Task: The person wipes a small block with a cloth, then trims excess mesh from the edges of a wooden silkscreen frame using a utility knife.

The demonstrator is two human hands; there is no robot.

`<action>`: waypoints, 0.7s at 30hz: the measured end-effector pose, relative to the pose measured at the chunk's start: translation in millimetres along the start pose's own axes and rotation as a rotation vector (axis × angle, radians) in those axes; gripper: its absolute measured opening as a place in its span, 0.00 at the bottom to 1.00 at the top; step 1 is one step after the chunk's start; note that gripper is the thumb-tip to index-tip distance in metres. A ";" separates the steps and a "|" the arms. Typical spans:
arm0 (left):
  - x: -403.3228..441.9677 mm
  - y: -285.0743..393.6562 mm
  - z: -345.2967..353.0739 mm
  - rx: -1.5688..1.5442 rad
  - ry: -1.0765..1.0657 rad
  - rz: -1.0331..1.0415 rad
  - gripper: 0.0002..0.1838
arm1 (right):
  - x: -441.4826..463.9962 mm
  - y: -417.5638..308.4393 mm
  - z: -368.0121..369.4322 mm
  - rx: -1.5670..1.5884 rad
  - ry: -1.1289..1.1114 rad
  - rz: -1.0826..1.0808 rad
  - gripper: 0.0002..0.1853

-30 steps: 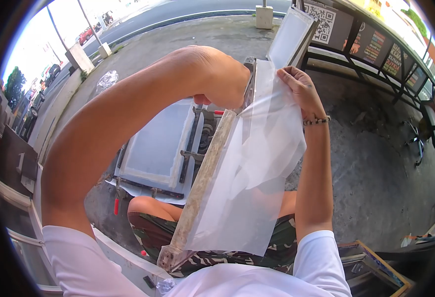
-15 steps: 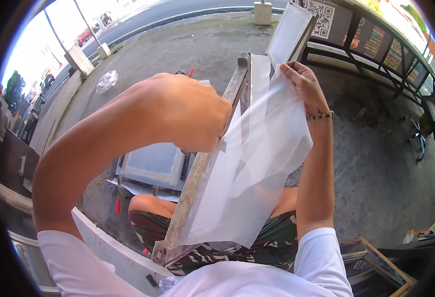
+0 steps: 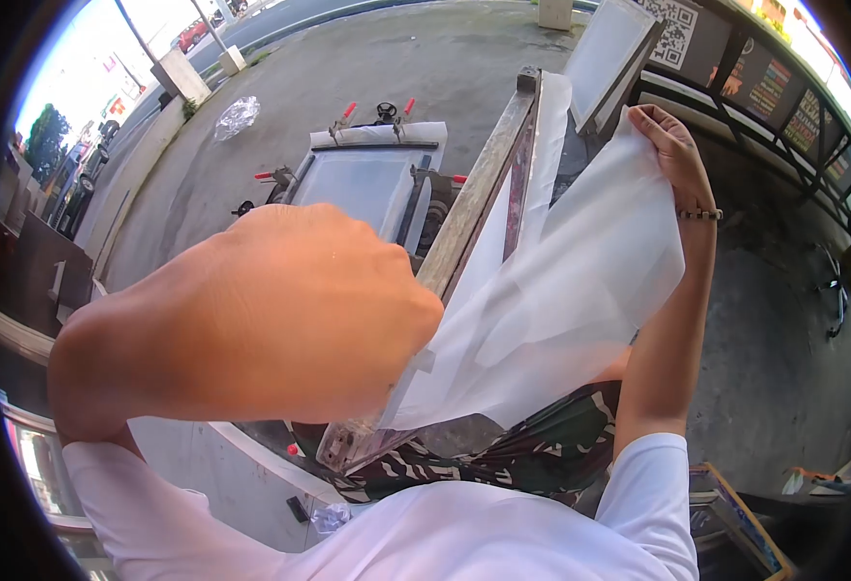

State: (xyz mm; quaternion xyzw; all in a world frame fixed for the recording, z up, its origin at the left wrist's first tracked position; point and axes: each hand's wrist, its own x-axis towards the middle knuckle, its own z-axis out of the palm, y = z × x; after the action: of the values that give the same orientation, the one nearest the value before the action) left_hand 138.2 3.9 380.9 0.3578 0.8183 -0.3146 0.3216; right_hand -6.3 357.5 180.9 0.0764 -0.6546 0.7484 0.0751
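A worn wooden frame (image 3: pixel 479 184) stands tilted on edge over my lap. Thin, translucent white mesh fabric (image 3: pixel 580 261) hangs from it in loose folds. At the upper right, my right hand (image 3: pixel 670 145) pinches a corner of this fabric between thumb and fingers and holds it out from the frame. My left hand (image 3: pixel 319 310) is closed in a fist, back toward me, in front of the near rail. Its fingertips and whatever is in them are hidden behind the knuckles.
On the ground ahead is a screen frame (image 3: pixel 367 184) with red-handled clamps. Crumpled clear plastic (image 3: pixel 238 117) lies beyond it on the concrete. A pale framed screen (image 3: pixel 611 58) leans by the dark metal fence at right. A wooden frame (image 3: pixel 745 523) rests at lower right.
My left hand has come down and closer to me, uncovering the clamped screen. My right hand has moved right, drawing the fabric corner farther out. The view has shifted slightly.
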 end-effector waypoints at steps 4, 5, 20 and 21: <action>-11.7 0.4 12.0 0.007 -0.002 0.076 0.11 | -4.5 -5.2 -7.4 -0.016 -0.050 0.006 0.10; -14.7 -1.1 13.9 0.005 -0.009 0.059 0.11 | -6.6 -8.1 -4.9 -0.014 -0.049 0.015 0.09; -28.7 -11.3 17.9 -0.065 0.026 0.035 0.09 | -18.9 -11.6 -13.9 -0.080 0.001 0.013 0.09; -29.1 -12.1 19.3 -0.066 0.027 0.031 0.08 | -18.1 -11.5 -13.8 -0.080 -0.002 0.013 0.09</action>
State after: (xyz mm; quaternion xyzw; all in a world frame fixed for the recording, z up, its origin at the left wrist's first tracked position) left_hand 150.1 -28.2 394.7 0.3636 0.8270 -0.2774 0.3269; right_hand 13.6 372.5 186.4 0.0701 -0.6845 0.7220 0.0725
